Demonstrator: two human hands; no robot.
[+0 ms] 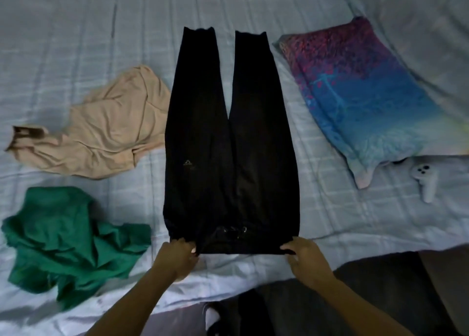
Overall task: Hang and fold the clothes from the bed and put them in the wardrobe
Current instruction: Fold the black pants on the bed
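Observation:
Black trousers (228, 145) lie flat on the bed, legs pointing away from me and waistband nearest me. My left hand (177, 258) pinches the waistband's left corner. My right hand (305, 259) pinches its right corner. A crumpled beige garment (109, 130) lies to the left of the trousers, touching the left leg. A crumpled green garment (68, 239) lies at the near left, apart from the trousers.
The bed (76, 31) has a pale blue checked sheet. A pillow (365, 94) in pink and blue lies to the right of the trousers. A white controller (426, 181) rests by the pillow's near corner. Dark floor shows beyond the bed's near edge.

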